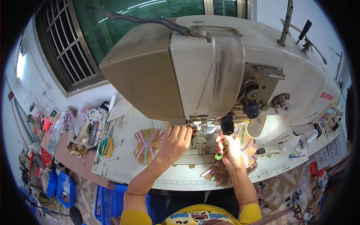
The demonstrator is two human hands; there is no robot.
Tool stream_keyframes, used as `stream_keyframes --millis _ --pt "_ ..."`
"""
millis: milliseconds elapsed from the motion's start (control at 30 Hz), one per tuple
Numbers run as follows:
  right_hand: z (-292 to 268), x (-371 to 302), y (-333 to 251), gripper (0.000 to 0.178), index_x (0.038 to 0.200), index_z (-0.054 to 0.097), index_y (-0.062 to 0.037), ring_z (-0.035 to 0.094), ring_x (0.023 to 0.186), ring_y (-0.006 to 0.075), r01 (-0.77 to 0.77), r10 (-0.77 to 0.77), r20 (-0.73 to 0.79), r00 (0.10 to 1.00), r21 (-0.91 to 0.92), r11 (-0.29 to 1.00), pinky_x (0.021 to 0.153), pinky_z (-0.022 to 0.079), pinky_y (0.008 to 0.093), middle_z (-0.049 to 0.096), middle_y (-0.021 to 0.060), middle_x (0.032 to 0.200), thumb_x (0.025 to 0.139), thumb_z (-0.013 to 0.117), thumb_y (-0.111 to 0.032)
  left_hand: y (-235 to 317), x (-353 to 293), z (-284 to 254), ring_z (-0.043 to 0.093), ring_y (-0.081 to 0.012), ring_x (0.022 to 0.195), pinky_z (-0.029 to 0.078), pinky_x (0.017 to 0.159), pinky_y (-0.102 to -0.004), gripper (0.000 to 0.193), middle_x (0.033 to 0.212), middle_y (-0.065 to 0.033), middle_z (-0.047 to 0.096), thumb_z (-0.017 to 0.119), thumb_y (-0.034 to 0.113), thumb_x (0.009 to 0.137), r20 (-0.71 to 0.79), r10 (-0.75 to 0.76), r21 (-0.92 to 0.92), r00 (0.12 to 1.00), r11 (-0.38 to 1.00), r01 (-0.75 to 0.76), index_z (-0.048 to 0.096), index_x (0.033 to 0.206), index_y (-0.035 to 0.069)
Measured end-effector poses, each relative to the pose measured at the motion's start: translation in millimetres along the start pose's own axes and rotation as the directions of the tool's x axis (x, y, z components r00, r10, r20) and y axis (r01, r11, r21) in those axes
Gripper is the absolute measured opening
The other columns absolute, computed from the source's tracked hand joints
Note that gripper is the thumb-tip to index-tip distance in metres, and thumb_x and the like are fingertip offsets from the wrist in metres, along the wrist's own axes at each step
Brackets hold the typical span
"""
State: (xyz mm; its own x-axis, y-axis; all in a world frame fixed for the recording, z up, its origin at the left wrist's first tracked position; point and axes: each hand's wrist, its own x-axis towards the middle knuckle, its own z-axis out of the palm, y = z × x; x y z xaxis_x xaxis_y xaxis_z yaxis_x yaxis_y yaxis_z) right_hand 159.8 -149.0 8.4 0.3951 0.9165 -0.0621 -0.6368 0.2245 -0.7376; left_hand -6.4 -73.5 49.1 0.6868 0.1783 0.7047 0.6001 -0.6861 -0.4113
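Observation:
My left hand (175, 143) is raised at the needle area of a large sewing machine (202, 75), its fingers curled together; whatever they pinch is hidden. Just right of the needle, my right hand (229, 149) has its fingers bent around a small tool with a bright green loop handle (220, 155); its working end cannot be made out. Left of the needle lies a brown piece with crossing purple and green strips (147, 145). Similar brown striped pieces (247, 153) are piled beside and under my right hand and forearm.
Scissors with green and yellow handles (106, 147) lie on the pale worktable (123, 157). To the left, a pinkish side table (80, 165) bears bags, a phone and cloth. Blue baskets (108, 202) stand below. A white spool (312, 135) is at the right.

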Motion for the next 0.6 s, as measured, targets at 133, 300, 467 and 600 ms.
stream_keyframes --millis 133,300,467,600 --pt "14 -1 -6 0.017 0.081 0.049 -0.0017 0.04 0.038 0.0076 0.154 -0.154 0.013 0.988 -0.027 0.988 0.032 0.028 0.018 0.052 0.0066 0.06 0.076 0.056 -0.016 5 2 -4 0.046 -0.016 0.065 0.039 0.062 -0.0278 0.009 0.064 -0.0031 0.045 0.056 0.006 0.065 0.054 -0.009 -0.005 0.998 1.0 0.01 0.055 0.073 0.003" --pt "25 1 -10 0.015 0.079 0.047 -0.0035 0.041 0.039 0.007 0.258 -0.258 0.019 0.966 -0.136 0.957 0.032 0.027 0.0177 0.05 0.0042 0.059 0.076 0.055 -0.016 5 4 -5 0.046 -0.0161 0.065 0.039 0.064 -0.0282 0.007 0.064 -0.0033 0.045 0.055 0.006 0.065 0.11 -0.016 -0.038 0.994 0.999 0.02 0.054 0.071 0.004" --pt "23 7 -2 0.015 0.075 0.043 -0.0059 0.041 0.039 0.0073 0.316 -0.328 -0.069 0.942 -0.147 0.937 0.033 0.025 0.0179 0.047 0.0019 0.056 0.074 0.058 -0.012 0 2 -2 0.046 -0.0159 0.065 0.039 0.064 -0.0285 0.014 0.065 -0.0032 0.045 0.055 0.007 0.065 0.046 -0.002 -0.062 0.999 0.998 0.005 0.055 0.078 0.002" --pt "20 8 -3 0.018 0.075 0.042 -0.0053 0.041 0.039 0.0073 0.315 -0.33 -0.048 0.943 -0.201 0.928 0.033 0.026 0.0181 0.047 0.0019 0.055 0.073 0.059 -0.01 6 0 -9 0.048 -0.0157 0.072 0.039 0.065 -0.0273 0.022 0.07 -0.0052 0.05 0.054 0.009 0.067 0.036 0.022 0.026 0.999 0.999 -0.023 0.056 0.086 -0.002"
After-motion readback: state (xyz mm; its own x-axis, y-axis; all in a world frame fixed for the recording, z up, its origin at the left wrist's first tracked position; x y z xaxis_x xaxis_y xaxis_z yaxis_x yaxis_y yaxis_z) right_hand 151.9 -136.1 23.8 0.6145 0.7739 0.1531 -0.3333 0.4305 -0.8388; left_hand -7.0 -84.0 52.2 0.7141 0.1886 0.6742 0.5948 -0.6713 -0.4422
